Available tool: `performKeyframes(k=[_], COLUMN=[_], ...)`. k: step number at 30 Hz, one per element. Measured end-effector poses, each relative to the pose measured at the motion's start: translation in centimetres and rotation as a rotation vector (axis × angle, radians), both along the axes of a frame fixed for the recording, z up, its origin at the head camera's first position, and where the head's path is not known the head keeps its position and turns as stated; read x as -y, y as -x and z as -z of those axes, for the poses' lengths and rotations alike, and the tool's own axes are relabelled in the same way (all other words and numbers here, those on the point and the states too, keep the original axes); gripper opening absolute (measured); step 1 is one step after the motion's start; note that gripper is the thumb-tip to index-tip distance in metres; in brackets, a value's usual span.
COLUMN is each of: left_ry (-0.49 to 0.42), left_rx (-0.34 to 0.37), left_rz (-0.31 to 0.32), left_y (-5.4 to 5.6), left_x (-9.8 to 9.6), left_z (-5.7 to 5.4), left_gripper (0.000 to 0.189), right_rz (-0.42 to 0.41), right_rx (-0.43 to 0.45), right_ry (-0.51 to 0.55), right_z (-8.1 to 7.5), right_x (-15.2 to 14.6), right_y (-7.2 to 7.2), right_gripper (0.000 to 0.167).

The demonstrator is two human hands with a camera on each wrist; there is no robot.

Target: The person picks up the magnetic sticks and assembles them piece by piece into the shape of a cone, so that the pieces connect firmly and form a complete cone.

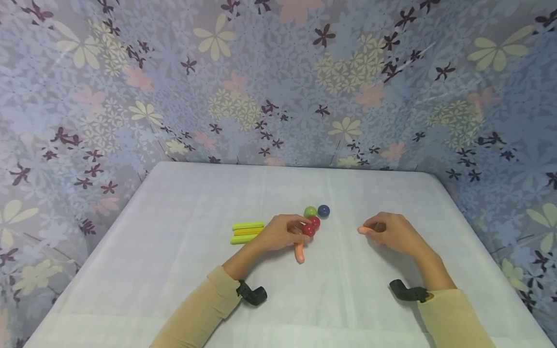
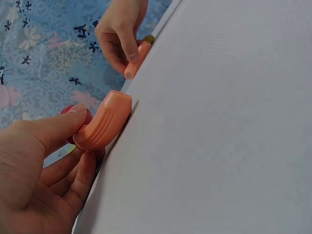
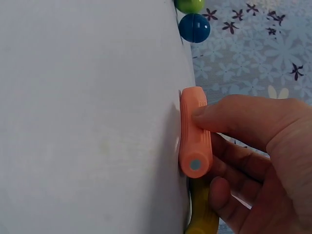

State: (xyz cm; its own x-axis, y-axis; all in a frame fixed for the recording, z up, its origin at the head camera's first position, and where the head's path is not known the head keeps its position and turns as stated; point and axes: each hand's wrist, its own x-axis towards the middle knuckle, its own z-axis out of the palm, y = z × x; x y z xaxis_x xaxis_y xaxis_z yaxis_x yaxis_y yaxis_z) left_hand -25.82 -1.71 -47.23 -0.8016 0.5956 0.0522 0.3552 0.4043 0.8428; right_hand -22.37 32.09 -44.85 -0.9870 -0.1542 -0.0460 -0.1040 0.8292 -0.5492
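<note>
My left hand (image 1: pixel 278 233) pinches a red ball (image 1: pixel 308 230) between thumb and index finger. A curved orange toy stick (image 2: pixel 108 119) extends from beside that thumb toward the front; whether it touches the ball is hidden. Against the pinched ball sits another red ball (image 1: pixel 315 221), with a green ball (image 1: pixel 310 211) and a blue ball (image 1: pixel 324 211) just behind. To the right, my right hand (image 1: pixel 393 233) grips a straight orange stick (image 3: pixel 195 131) showing a grey-blue disc at one end. Under that hand is a dark yellow stick (image 3: pixel 204 207); I cannot tell whether it is held.
Left of my left hand lie a lime stick (image 1: pixel 247 225), a yellow stick (image 1: pixel 249 232) and another lime stick (image 1: pixel 241 239), side by side. A white cloth covers the table (image 1: pixel 183 203). Flower-patterned fabric (image 1: pixel 278 96) hangs behind it and at the sides.
</note>
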Motion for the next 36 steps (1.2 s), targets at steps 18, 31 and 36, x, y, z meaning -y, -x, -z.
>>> performKeyframes(k=[18, 31, 36], left_ry=[0.001, 0.005, 0.009], left_rx=[0.004, 0.034, 0.04], left_rz=[-0.007, 0.012, 0.029], left_y=[-0.1, -0.5, -0.5], left_x=[0.1, -0.2, -0.4], left_z=[0.2, -0.2, -0.1], left_gripper=[0.04, 0.04, 0.04], right_rz=[-0.064, -0.179, -0.194], right_rx=[-0.186, -0.2, -0.122], right_ry=[0.005, 0.054, 0.114], right_z=[-0.6, -1.0, -0.9], right_x=[2.5, 5.9, 6.6], right_y=[-0.3, -0.9, -1.0], right_gripper=[0.033, 0.018, 0.018])
